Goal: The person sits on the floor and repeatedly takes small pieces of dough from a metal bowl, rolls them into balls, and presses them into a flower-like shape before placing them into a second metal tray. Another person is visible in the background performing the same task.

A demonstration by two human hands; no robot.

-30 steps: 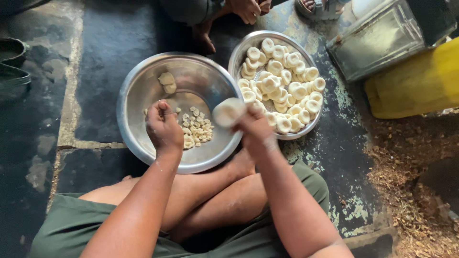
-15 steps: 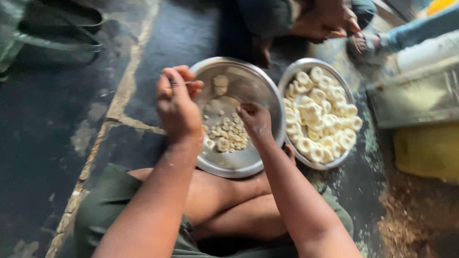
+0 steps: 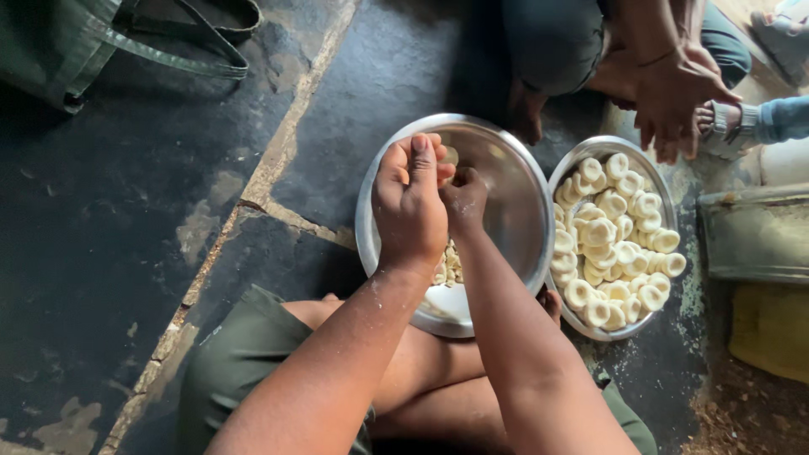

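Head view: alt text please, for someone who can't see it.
Left hand and right hand pinch a pale dough piece over a steel bowl; beside it, a second bowl holds shaped pieces.

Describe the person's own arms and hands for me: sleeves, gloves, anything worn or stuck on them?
Both forearms are bare, no sleeves in view. The left hand and right hand wear no gloves; no rings or watch show. Pale floury specks dot the left forearm near the wrist.

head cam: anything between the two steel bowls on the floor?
Nothing: in the head view the near steel bowl under the hands and the bowl of shaped dough pieces sit rim to rim, with no visible gap.
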